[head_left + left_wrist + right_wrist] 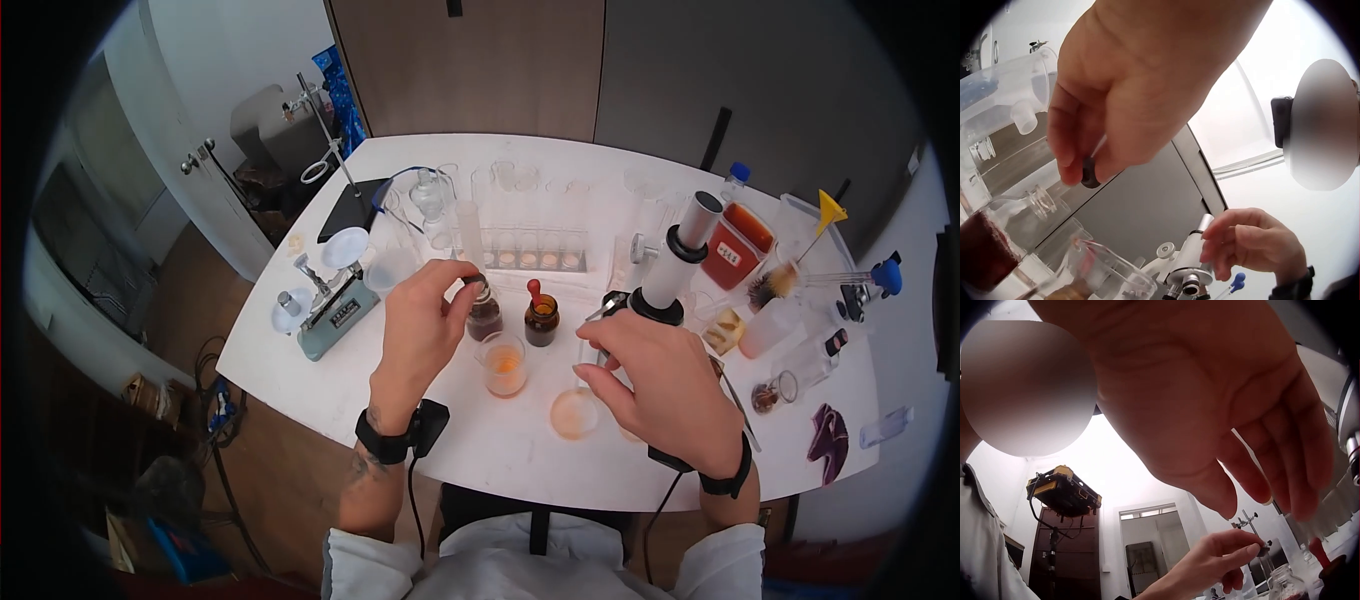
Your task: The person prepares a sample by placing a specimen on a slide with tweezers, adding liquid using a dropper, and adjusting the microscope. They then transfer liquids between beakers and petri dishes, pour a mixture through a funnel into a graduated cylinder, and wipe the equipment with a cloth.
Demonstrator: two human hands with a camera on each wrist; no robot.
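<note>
My left hand point(425, 315) pinches a small black cap point(1090, 174) between thumb and fingertips. It is close over the open neck of a clear glass bottle point(988, 244) of dark red liquid. My right hand point(660, 375) is in front of the microscope point(665, 275), fingers loosely bent and holding nothing. Between the hands stand a brown bottle point(542, 325) with a red dropper bulb point(534, 289) and a glass beaker point(503, 370) of orange liquid. A round dish point(574, 414) with pale orange contents lies near my right thumb.
At left are a balance point(338, 318) and a ring stand point(352, 190). A tube rack point(540, 258) stands behind the bottles. To the right are a red-filled container point(738, 250), a yellow funnel point(830, 210), a small flask point(768, 395) and a purple cloth point(828, 443).
</note>
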